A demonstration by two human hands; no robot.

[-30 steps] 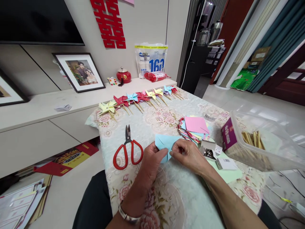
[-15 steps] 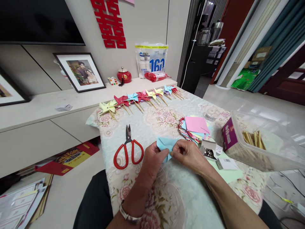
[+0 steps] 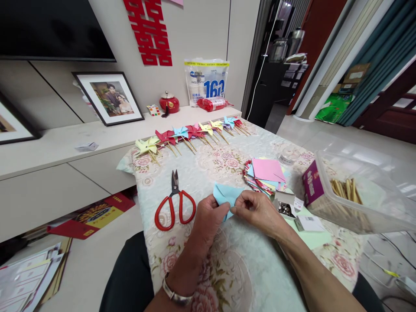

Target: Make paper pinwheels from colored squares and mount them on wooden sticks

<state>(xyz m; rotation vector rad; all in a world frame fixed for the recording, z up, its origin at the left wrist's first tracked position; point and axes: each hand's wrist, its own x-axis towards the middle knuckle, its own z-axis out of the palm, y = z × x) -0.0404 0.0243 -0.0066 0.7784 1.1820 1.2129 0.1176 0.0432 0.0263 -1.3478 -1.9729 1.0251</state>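
While the left hand (image 3: 208, 219) pinches one side of the blue paper (image 3: 227, 195), the right hand (image 3: 258, 212) pinches the other. Red scissors (image 3: 173, 208) lie just beside them on the surface (image 3: 240, 268).

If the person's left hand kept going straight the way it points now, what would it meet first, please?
The left hand points up and away across the table, pinching the light blue paper together with the right hand. Beyond that paper, bare floral tablecloth follows, then probably the row of paper pinwheels; depth is uncertain.
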